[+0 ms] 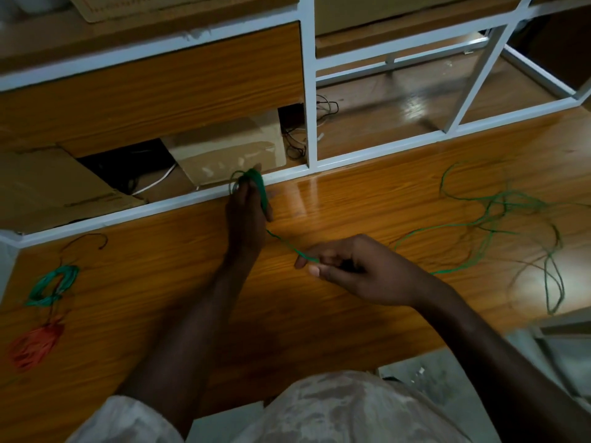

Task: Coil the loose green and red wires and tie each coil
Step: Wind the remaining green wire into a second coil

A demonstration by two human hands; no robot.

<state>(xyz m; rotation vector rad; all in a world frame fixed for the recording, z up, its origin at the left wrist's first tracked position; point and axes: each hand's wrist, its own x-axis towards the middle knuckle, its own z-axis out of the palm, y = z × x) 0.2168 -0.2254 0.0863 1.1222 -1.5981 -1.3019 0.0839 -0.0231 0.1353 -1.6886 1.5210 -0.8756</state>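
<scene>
On the wooden tabletop (319,203), near the white frame rail (179,203) at its back edge, I see my left hand (248,207) stretched forward with green wire wound in loops around its fingers, forming a partial coil (257,187). From that coil a single strand runs down and right to my right hand (348,266), which pinches the green wire (499,215) between thumb and fingertips; the other fingers are curled in. Past the right hand the wire trails off to the right, where its loose length sprawls in wide tangled loops across the table. Well apart on the left side lies a finished green coil (52,284), and just below it a red coil (33,346), both flat on the wood; whether they are tied I cannot tell. Behind the rail sits a cardboard box (230,148) in the shelf opening, beside thin dark cables (295,145)
</scene>
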